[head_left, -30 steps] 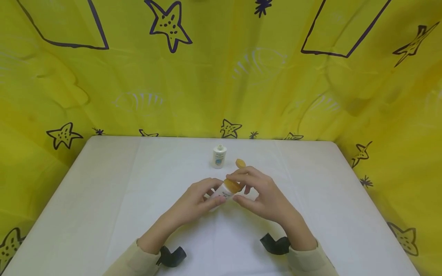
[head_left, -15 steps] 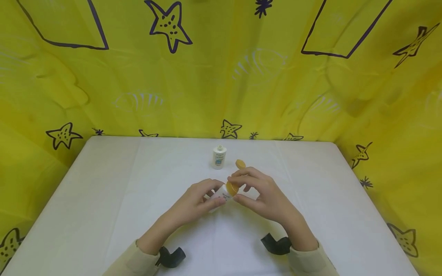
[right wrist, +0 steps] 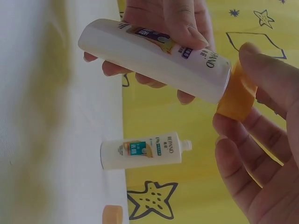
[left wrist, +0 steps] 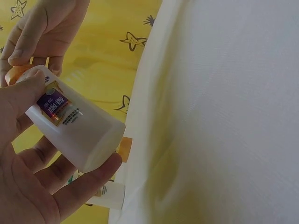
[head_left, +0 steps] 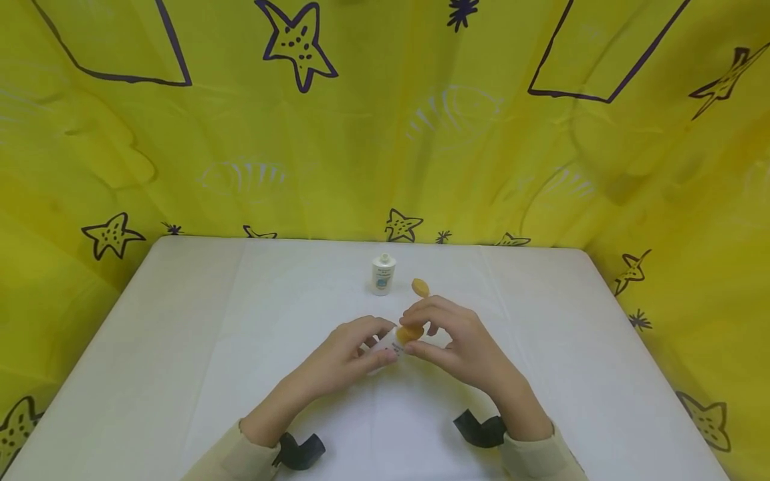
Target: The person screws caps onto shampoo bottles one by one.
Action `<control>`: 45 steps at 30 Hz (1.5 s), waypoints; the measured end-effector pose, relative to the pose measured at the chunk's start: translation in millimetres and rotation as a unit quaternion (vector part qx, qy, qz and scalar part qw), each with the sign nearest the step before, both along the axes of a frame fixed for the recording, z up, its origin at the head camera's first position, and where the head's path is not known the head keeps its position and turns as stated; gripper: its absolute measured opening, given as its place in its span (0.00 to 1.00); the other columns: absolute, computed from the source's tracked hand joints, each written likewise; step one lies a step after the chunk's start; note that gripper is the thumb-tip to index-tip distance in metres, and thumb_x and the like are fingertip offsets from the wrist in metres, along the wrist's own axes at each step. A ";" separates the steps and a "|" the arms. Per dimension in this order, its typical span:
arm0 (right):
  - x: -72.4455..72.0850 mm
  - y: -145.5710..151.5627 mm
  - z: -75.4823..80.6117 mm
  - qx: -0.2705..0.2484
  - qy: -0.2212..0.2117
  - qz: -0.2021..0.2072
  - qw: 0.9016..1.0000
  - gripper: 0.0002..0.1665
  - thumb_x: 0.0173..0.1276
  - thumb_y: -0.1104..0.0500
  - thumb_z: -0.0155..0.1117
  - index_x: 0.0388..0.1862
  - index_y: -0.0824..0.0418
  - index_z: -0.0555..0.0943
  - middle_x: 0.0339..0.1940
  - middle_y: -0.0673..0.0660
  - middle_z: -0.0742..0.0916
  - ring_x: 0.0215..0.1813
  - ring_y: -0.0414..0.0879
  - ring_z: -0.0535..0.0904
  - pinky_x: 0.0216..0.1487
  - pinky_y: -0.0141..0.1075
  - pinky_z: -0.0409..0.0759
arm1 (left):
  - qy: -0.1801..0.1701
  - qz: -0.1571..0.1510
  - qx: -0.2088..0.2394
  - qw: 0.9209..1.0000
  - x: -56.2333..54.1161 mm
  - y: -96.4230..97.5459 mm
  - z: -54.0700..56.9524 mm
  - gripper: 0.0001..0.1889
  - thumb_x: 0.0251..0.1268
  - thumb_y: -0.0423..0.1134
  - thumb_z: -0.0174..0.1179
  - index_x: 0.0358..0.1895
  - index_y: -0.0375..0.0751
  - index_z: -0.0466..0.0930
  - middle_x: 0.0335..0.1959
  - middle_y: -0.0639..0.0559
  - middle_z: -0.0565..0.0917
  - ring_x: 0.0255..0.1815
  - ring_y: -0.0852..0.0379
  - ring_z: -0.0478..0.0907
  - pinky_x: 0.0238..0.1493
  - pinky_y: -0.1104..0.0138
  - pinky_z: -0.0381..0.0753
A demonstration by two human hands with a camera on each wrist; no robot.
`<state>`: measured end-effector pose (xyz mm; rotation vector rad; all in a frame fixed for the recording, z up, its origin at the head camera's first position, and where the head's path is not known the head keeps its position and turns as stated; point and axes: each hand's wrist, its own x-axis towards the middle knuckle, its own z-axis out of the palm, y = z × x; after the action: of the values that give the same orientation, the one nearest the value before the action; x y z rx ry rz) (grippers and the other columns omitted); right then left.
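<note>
My left hand (head_left: 355,351) grips a white shampoo bottle (right wrist: 154,58) around its body, holding it tilted above the table. In the left wrist view the bottle's purple label (left wrist: 55,103) faces the camera, and the left thumb lies near its shoulder. My right hand (head_left: 454,339) pinches an orange cap (right wrist: 237,92) between thumb and fingers at the bottle's top end. The cap sits against the shoulder, so the neck is hidden. Beyond the hands, a second white bottle (head_left: 383,275) stands upright with its narrow neck bare. A second orange cap (head_left: 420,288) lies beside it to the right.
A white cloth covers the table (head_left: 180,347). Behind and at both sides hangs a yellow curtain (head_left: 349,153) printed with starfish and fish. Black curved pieces (head_left: 301,452) stick out at both wrists, by the beige sleeves.
The orange cap in my right fingers has turned at the bottle's top, its face swinging round. Both hands have shifted slightly lower in the head view. The standing bottle and loose cap stay put.
</note>
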<state>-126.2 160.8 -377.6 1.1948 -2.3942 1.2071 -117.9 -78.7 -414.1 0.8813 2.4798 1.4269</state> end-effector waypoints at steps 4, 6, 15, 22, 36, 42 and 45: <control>-0.7 0.0 -0.8 -0.001 0.004 0.001 1.000 0.22 0.59 0.59 0.78 0.52 0.54 0.83 0.48 0.46 0.86 0.45 0.38 0.81 0.37 0.31 0.80 | 0.006 0.004 0.000 1.000 -0.9 -1.5 -0.2 0.16 0.71 0.53 0.60 0.57 0.55 0.79 0.51 0.63 0.82 0.45 0.62 0.79 0.44 0.67 0.81; -1.0 0.0 -1.2 -0.001 0.003 0.001 1.000 0.23 0.59 0.60 0.77 0.54 0.54 0.83 0.50 0.47 0.85 0.44 0.38 0.81 0.37 0.31 0.81 | 0.005 0.006 0.001 1.000 -1.4 -2.1 -0.2 0.16 0.71 0.53 0.60 0.57 0.55 0.79 0.51 0.63 0.82 0.45 0.62 0.79 0.44 0.66 0.81; -1.7 1.9 -0.5 0.008 0.021 0.013 1.000 0.21 0.61 0.67 0.70 0.54 0.54 0.84 0.55 0.51 0.83 0.43 0.37 0.82 0.38 0.29 0.81 | -0.010 0.019 -0.010 1.000 -3.4 -4.0 1.0 0.17 0.70 0.52 0.61 0.58 0.55 0.79 0.52 0.64 0.81 0.47 0.62 0.79 0.46 0.66 0.81; -4.1 3.6 1.0 0.014 0.015 0.020 1.000 0.19 0.61 0.69 0.68 0.49 0.53 0.86 0.53 0.51 0.84 0.46 0.40 0.83 0.38 0.28 0.81 | -0.006 0.012 -0.009 1.000 -5.6 -3.2 0.3 0.16 0.70 0.53 0.61 0.57 0.56 0.79 0.52 0.64 0.81 0.47 0.63 0.79 0.46 0.66 0.81; -1.5 1.5 -1.2 0.015 0.012 0.008 1.000 0.15 0.61 0.60 0.75 0.47 0.52 0.86 0.51 0.47 0.85 0.49 0.39 0.81 0.51 0.33 0.80 | 0.013 0.001 -0.005 1.000 -0.4 -2.0 0.2 0.16 0.70 0.54 0.60 0.57 0.57 0.79 0.49 0.65 0.82 0.45 0.63 0.78 0.44 0.66 0.80; 0.3 0.5 -0.7 0.021 -0.009 -0.002 1.000 0.16 0.62 0.58 0.75 0.50 0.52 0.85 0.48 0.45 0.86 0.45 0.36 0.80 0.38 0.36 0.82 | 0.005 0.003 -0.016 1.000 0.3 -2.1 0.3 0.16 0.70 0.55 0.60 0.57 0.58 0.79 0.50 0.65 0.81 0.46 0.64 0.78 0.45 0.67 0.80; 0.9 1.0 0.4 0.029 -0.021 -0.009 0.999 0.17 0.63 0.57 0.75 0.51 0.52 0.85 0.48 0.44 0.86 0.45 0.36 0.80 0.37 0.35 0.82 | 0.000 0.005 -0.020 1.000 0.4 -2.0 1.5 0.17 0.71 0.55 0.59 0.57 0.57 0.79 0.50 0.65 0.81 0.46 0.63 0.78 0.45 0.66 0.80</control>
<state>-125.3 161.8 -377.2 1.1725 -2.4813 1.1778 -117.5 -80.7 -412.6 0.8628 2.5085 1.3741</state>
